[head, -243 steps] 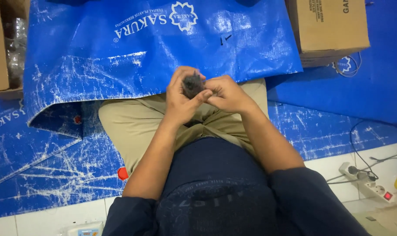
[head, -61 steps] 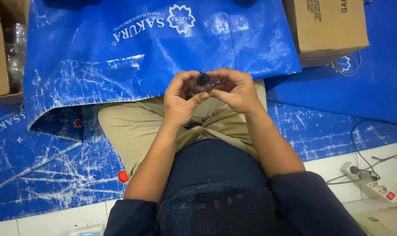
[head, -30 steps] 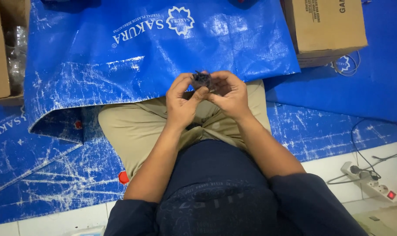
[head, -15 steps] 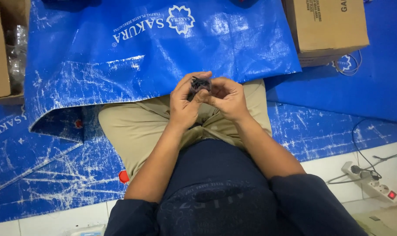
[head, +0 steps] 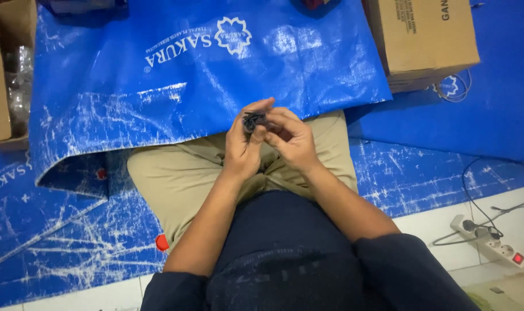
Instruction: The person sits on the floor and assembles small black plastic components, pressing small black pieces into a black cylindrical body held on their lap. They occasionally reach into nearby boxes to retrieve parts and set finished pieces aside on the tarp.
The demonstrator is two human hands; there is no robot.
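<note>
A small black part (head: pixel 252 121), dark and lumpy and too small to make out in detail, sits pinched between the fingertips of both hands above the person's lap. The left hand (head: pixel 243 147) holds it from below and behind, thumb and forefinger curled up around it; the right hand (head: pixel 291 138) closes on it from the other side, its fingers bent inward and pressed against the part's edge. Neither hand is spread: both are drawn tight on the same piece, knuckles nearly touching.

How far the work on the part has come is hard to judge. It looks like fine fingertip handling in progress, with the part in hand and not set down, but whether anything on it is fitted, loosened or finished cannot be told from this view.

Just beneath the grip lie the person's crossed legs in tan trousers (head: pixel 175 175). Beyond the grip, away from the body, a blue woven plastic sheet (head: pixel 158 98) with white printing drapes over the knees and spreads across the floor. Farther off to the right of the grip stands a cardboard box (head: pixel 426 37), and another cardboard box (head: pixel 0 80) sits well off to the left. Nearer the body on the right, on white floor tile, lies a white power strip (head: pixel 492 242) with cables plugged in. A small red cap (head: pixel 161 242) lies by the left thigh.
</note>
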